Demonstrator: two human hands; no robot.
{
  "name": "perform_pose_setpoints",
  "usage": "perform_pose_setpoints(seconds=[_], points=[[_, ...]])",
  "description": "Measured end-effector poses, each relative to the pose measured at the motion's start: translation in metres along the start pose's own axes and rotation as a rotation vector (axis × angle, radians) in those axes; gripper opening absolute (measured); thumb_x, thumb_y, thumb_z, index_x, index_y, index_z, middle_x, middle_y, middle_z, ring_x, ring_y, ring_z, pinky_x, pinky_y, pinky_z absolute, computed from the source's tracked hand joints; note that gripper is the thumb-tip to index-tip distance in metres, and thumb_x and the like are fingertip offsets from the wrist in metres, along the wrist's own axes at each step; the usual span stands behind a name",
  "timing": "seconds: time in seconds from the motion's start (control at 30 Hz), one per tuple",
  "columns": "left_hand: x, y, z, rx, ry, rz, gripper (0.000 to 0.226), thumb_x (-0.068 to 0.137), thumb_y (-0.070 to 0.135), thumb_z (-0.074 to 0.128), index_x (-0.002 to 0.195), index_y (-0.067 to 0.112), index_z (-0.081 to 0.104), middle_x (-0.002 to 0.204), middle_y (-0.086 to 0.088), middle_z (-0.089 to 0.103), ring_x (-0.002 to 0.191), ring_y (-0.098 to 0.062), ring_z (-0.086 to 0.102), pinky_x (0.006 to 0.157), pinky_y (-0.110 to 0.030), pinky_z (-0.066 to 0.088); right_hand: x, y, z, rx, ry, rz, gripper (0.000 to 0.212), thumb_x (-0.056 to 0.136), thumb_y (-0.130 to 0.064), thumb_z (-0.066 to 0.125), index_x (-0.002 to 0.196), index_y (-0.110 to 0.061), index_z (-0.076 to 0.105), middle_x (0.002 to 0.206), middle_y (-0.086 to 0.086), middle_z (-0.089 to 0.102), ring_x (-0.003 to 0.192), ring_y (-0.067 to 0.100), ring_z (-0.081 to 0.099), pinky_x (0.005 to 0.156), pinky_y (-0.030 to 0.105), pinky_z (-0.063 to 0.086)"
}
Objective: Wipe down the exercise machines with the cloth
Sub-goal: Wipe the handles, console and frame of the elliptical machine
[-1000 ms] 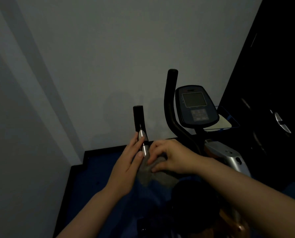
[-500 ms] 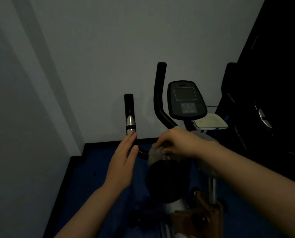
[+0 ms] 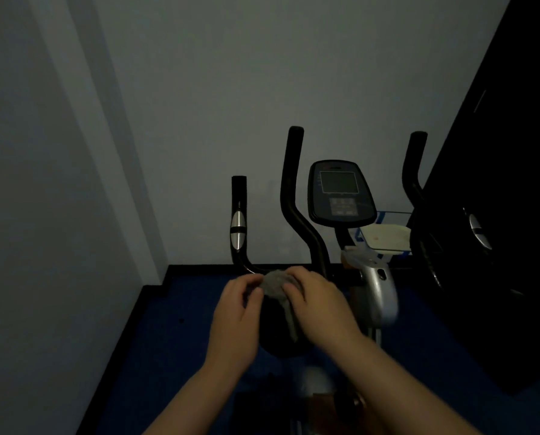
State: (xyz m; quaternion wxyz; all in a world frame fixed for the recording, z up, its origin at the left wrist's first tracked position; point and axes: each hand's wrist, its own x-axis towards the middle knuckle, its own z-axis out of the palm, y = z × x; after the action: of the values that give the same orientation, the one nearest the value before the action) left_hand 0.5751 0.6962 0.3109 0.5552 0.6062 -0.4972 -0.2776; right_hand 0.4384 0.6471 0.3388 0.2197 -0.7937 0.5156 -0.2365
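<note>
An exercise bike stands in front of me with a dark console (image 3: 340, 193), black curved handlebars (image 3: 292, 196) and a short left grip (image 3: 238, 215) with silver sensor plates. A grey cloth (image 3: 276, 285) is bunched over the front of the black seat (image 3: 278, 328), just below the handlebar crossbar. My right hand (image 3: 320, 304) presses on the cloth with its fingers curled over it. My left hand (image 3: 237, 312) is at the cloth's left edge, fingers bent and touching it. The bike's silver body (image 3: 378, 296) shows to the right of my hands.
A grey wall is behind the bike and another close on the left. A dark tall unit (image 3: 507, 215) fills the right side. A pale tray-like object (image 3: 386, 238) sits behind the console. The floor (image 3: 174, 334) is blue with a black skirting.
My left hand dropped from the short left grip to the cloth. My right hand with the cloth shifted down onto the seat front. My view pulled back and turned right, showing the right handlebar.
</note>
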Motion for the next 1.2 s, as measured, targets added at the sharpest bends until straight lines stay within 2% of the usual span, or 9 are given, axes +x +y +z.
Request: perform_pose_setpoints(seconds=[0.1,0.17,0.3,0.5,0.63,0.83,0.93,1.07,1.2], points=[[-0.008,-0.002,0.009,0.084,-0.045,0.030,0.020,0.101,0.023,0.043,0.115,0.030,0.054,0.111,0.012,0.054,0.098,0.011,0.051,0.074,-0.003,0.040,-0.014,0.007,0.002,-0.070,0.038,0.002,0.028,0.102,-0.033,0.038,0.129,-0.028,0.047,0.112,-0.002,0.052,0.100,0.011,0.049,0.079,0.027,0.041],[-0.009,-0.006,0.011,0.130,-0.058,0.034,0.022,0.103,0.025,0.037,0.120,0.031,0.051,0.113,0.013,0.053,0.100,0.012,0.049,0.075,-0.001,0.038,-0.008,0.005,0.001,-0.158,0.013,0.023,0.027,0.103,-0.036,0.035,0.124,-0.024,0.047,0.110,0.000,0.054,0.099,0.016,0.052,0.076,0.031,0.044],[-0.008,-0.011,0.012,0.170,-0.067,0.012,0.028,0.103,0.029,0.033,0.126,0.031,0.050,0.116,0.014,0.052,0.102,0.013,0.048,0.076,0.000,0.036,0.008,-0.006,0.010,-0.311,0.053,0.046,0.029,0.104,-0.038,0.028,0.115,-0.020,0.049,0.109,0.002,0.058,0.092,0.017,0.055,0.062,0.030,0.033],[-0.008,-0.006,0.006,0.173,-0.087,0.085,0.029,0.103,0.023,0.037,0.128,0.030,0.048,0.118,0.014,0.051,0.102,0.017,0.047,0.075,0.001,0.036,-0.028,0.009,0.002,-0.166,0.070,0.060,0.029,0.103,-0.043,0.028,0.122,-0.029,0.044,0.106,-0.004,0.053,0.091,0.011,0.053,0.073,0.032,0.047],[0.005,0.000,0.002,0.206,-0.106,0.126,0.032,0.097,0.009,0.045,0.116,0.032,0.056,0.112,0.016,0.056,0.099,0.011,0.052,0.075,-0.002,0.038,-0.026,0.011,-0.017,-0.034,0.040,0.106,0.025,0.102,-0.042,0.036,0.107,-0.024,0.053,0.099,-0.004,0.062,0.087,0.012,0.058,0.077,0.037,0.049],[0.041,0.012,0.023,0.291,-0.089,0.101,0.027,0.093,0.007,0.048,0.106,0.024,0.064,0.105,0.010,0.060,0.098,-0.005,0.057,0.085,-0.023,0.045,0.026,0.033,-0.065,0.015,0.400,0.083,0.014,0.099,-0.034,0.048,0.108,-0.027,0.056,0.098,-0.007,0.060,0.087,0.011,0.058,0.069,0.034,0.049],[0.044,0.008,0.030,0.384,-0.112,0.063,0.020,0.097,0.015,0.047,0.105,0.024,0.064,0.104,0.011,0.058,0.093,-0.006,0.056,0.078,-0.024,0.045,0.052,0.045,-0.053,-0.046,0.274,0.069,0.024,0.096,-0.029,0.054,0.120,-0.025,0.055,0.114,0.000,0.050,0.097,0.017,0.052,0.075,0.030,0.042],[0.036,0.005,0.028,0.354,-0.016,0.094,0.021,0.097,0.015,0.048,0.094,0.030,0.062,0.097,0.016,0.057,0.083,0.000,0.054,0.064,-0.017,0.041,0.023,0.062,-0.019,0.093,0.278,0.061,0.010,0.096,-0.026,0.055,0.105,-0.024,0.054,0.104,-0.001,0.052,0.088,0.008,0.048,0.068,0.010,0.038],[0.036,0.005,0.030,0.321,0.014,0.095,0.021,0.097,0.014,0.048,0.096,0.027,0.064,0.096,0.015,0.057,0.082,-0.001,0.055,0.066,-0.021,0.045,0.022,0.072,-0.037,0.117,0.156,0.022,0.007,0.093,-0.026,0.060,0.097,-0.026,0.054,0.097,-0.004,0.059,0.088,0.009,0.055,0.069,0.019,0.043]])
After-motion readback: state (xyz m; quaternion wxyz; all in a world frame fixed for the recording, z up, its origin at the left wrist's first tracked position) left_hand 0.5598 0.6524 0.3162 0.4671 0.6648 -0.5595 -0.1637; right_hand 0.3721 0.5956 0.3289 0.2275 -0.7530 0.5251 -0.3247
